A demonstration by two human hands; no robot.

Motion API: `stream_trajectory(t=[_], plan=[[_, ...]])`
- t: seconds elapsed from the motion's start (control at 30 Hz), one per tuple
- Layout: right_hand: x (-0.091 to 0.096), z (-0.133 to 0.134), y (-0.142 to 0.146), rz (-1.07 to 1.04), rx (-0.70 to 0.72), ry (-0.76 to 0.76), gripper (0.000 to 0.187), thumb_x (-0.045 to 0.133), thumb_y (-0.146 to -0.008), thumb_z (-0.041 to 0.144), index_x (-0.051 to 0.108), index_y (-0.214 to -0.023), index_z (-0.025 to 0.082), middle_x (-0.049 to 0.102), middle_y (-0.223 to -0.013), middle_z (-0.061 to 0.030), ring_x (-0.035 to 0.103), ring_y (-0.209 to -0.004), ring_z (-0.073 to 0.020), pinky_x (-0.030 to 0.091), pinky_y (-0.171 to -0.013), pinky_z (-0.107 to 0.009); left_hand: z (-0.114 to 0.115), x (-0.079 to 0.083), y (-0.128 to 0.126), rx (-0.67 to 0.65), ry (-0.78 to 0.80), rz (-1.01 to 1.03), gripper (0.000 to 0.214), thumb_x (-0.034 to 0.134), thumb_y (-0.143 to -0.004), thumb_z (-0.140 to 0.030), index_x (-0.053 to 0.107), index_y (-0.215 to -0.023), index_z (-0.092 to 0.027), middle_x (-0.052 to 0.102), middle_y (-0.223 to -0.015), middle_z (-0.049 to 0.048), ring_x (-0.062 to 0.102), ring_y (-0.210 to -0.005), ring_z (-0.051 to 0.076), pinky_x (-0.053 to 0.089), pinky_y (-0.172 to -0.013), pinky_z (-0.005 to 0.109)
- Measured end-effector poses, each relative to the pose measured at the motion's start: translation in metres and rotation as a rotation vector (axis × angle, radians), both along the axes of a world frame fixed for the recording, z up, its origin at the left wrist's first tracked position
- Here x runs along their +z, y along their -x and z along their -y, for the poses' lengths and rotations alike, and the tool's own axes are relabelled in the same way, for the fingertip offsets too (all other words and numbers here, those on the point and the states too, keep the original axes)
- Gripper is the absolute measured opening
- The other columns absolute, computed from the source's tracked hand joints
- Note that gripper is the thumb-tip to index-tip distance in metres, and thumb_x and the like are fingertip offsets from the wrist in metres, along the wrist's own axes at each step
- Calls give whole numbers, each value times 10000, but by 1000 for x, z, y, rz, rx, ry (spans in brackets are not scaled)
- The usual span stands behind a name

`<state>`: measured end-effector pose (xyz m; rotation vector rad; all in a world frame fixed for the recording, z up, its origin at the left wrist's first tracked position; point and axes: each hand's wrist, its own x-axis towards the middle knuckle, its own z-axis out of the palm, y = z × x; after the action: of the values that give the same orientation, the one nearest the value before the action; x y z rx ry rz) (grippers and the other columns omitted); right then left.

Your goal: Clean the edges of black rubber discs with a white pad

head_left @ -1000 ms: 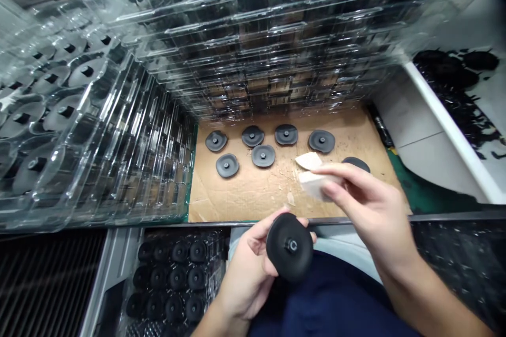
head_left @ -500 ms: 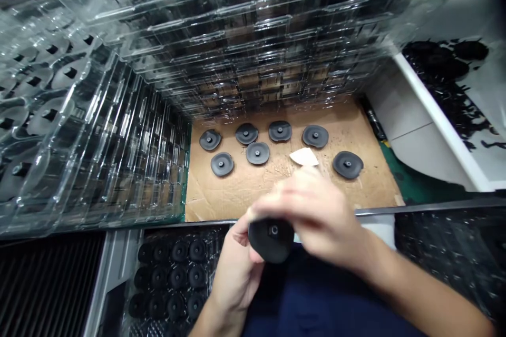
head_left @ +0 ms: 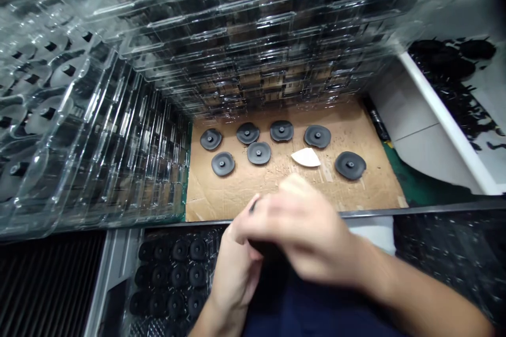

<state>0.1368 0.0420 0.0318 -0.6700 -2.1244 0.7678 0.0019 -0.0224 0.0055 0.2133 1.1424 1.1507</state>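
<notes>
My left hand [head_left: 237, 266] is closed around a rounded black plastic disc [head_left: 266, 250], low in front of the dark blue clothing. Most of the disc is covered by my right hand [head_left: 304, 226], which is curled over it and smeared by motion. Whatever its fingers grip is hidden. Beyond the hands, several similar dark discs with small central hubs, among them a near one [head_left: 350, 165], lie spread on a cardboard sheet [head_left: 221, 197]. A white pointed piece [head_left: 306, 157] rests among them.
Tall stacks of clear plastic trays [head_left: 272, 37] rise behind and at left [head_left: 130, 142]. Below the table edge, a tray of black discs [head_left: 169, 276] sits at left. At right, a white bin [head_left: 443, 121] stands beside dark loose parts [head_left: 446, 63] and a black tool [head_left: 375, 118].
My right hand has come down and left over the disc, whose round face with its hub showed before and is now mostly covered. My left hand has barely moved.
</notes>
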Motion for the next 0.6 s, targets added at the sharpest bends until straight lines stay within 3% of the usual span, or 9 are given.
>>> stream_trajectory(t=[0.07, 0.13, 0.27, 0.33, 0.4, 0.53, 0.6], plan=[[-17, -8, -7, 102, -204, 157, 251, 438, -876, 145, 669, -964, 192, 697, -866, -32, 582, -767, -165, 412, -709, -313, 0, -1, 2, 43, -28, -10, 553, 835, -497, -206, 675, -1026, -195, 701, -972, 34, 610, -976, 218, 496, -742, 218], [-41, -10, -13, 214, -308, 298, 208, 493, -875, 192, 668, -986, 194, 697, -891, -51, 599, -800, -179, 442, -714, -309, 0, -2, 4, 87, -33, 25, 567, 834, -511, -243, 661, -1051, -223, 697, -1035, 45, 629, -957, 208, 503, -710, 204], [-85, 8, -20, 247, -223, 395, 180, 531, -861, 223, 690, -945, 204, 700, -786, -37, 624, -709, -161, 495, -657, -277, 1, -5, 7, 119, -31, 99, 593, 821, -543, -318, 634, -1099, -230, 681, -1098, 81, 596, -1068, 259, 512, -842, 298], [-89, 16, -22, 243, -219, 412, 164, 545, -848, 219, 700, -895, 197, 692, -712, -29, 628, -659, -158, 506, -626, -268, 1, -5, 7, 122, -24, 132, 576, 826, -536, -286, 641, -1080, -245, 687, -1091, 63, 600, -1069, 254, 515, -849, 296], [-76, 17, -22, 231, -273, 428, 175, 529, -856, 216, 693, -907, 183, 700, -752, -37, 639, -666, -160, 512, -613, -267, 0, -5, 6, 122, -26, 149, 518, 810, -565, -257, 649, -1057, -262, 691, -1086, 44, 624, -1030, 235, 521, -838, 284], [-15, 14, -13, 30, -405, 337, 193, 507, -875, 197, 639, -1015, 188, 697, -959, -49, 644, -793, -162, 517, -657, -251, 1, -3, 1, 97, -51, 128, 465, 770, -629, -242, 640, -1075, -265, 682, -1114, 40, 638, -996, 202, 509, -852, 262], [9, 15, -5, -88, -237, 192, 213, 497, -870, 150, 624, -1039, 162, 699, -920, -56, 635, -790, -159, 517, -712, -262, 2, -3, 0, 63, -52, 115, 479, 757, -650, -275, 624, -1110, -263, 666, -1151, 48, 611, -1048, 204, 494, -866, 244]])
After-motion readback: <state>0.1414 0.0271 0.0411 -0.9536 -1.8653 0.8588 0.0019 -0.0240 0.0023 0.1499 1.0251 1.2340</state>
